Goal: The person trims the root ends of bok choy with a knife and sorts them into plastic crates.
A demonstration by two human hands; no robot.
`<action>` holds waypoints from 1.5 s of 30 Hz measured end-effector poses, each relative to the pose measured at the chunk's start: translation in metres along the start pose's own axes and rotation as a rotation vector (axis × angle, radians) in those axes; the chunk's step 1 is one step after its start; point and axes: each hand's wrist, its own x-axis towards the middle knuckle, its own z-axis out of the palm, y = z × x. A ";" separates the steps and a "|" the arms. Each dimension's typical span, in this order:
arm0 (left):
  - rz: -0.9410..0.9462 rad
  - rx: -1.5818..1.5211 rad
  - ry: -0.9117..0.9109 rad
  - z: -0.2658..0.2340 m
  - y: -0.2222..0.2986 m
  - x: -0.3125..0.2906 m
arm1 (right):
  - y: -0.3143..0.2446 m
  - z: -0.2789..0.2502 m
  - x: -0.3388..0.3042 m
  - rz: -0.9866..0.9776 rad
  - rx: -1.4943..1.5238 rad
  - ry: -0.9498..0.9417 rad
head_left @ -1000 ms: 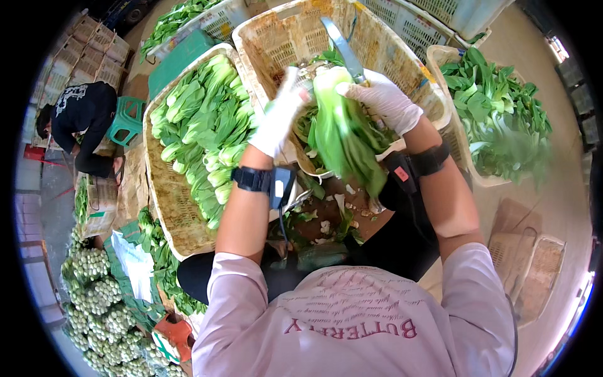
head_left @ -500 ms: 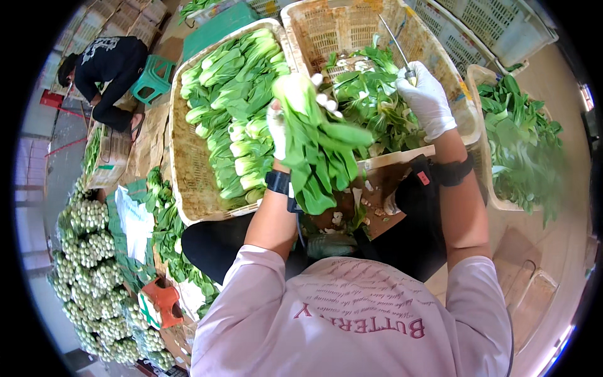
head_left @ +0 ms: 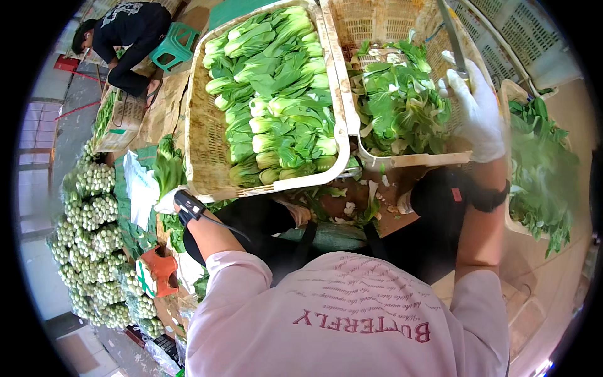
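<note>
My left hand, in a white glove, is low at the left, outside the near corner of the filled crate. It grips a bok choy beside a pile of leafy greens; its fingers are mostly hidden. My right hand, also gloved in white, is raised over the right side of the second crate. A knife is held in it, blade pointing up and away, with some fingers loosely extended. Rows of trimmed bok choy lie in the dirty cream crate. Loose leaves and trimmings lie in the second crate.
At the far right stands a crate of leaves. Bundled pale-stalked greens are stacked at the left near an orange stool. A person bends beside a green stool. Scraps litter the floor between my legs.
My left hand has gone from above the filled crate to the pile at the left. My right hand has shifted right with the knife. The view has shifted too.
</note>
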 end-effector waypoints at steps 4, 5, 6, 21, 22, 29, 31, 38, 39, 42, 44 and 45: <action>0.291 0.315 -0.406 0.044 -0.015 -0.073 | -0.006 -0.002 -0.003 0.024 -0.166 0.099; 0.338 0.385 -0.545 0.066 -0.021 -0.103 | -0.010 -0.003 -0.004 0.049 -0.224 0.096; 0.384 0.466 -0.679 0.083 -0.030 -0.132 | -0.012 0.000 -0.005 0.050 -0.248 0.081; 1.287 1.827 -1.441 0.227 -0.255 -0.302 | -0.005 -0.007 0.002 0.316 -0.110 0.003; 1.299 1.835 -1.540 0.226 -0.242 -0.303 | -0.004 -0.007 0.002 0.285 -0.150 -0.001; 0.482 0.817 -1.780 0.164 -0.161 -0.242 | -0.006 0.013 -0.005 0.249 -0.014 -0.030; -0.150 0.291 -1.765 0.154 -0.128 -0.251 | -0.004 0.024 -0.008 0.237 -0.134 -0.025; -0.146 0.405 -1.850 0.093 -0.064 -0.349 | -0.001 0.067 -0.019 -0.283 -0.578 0.047; -0.089 0.516 -1.861 0.086 -0.064 -0.361 | -0.005 0.070 -0.022 -0.310 -0.651 0.014; 0.555 0.691 -1.873 0.075 -0.062 -0.385 | -0.004 0.074 -0.027 -0.367 -0.800 -0.080; 0.454 0.541 -1.763 0.069 -0.067 -0.401 | 0.001 0.071 -0.032 -0.375 -0.802 -0.072; 0.546 0.582 -1.737 0.069 -0.067 -0.406 | 0.004 0.069 -0.032 -0.373 -0.806 -0.062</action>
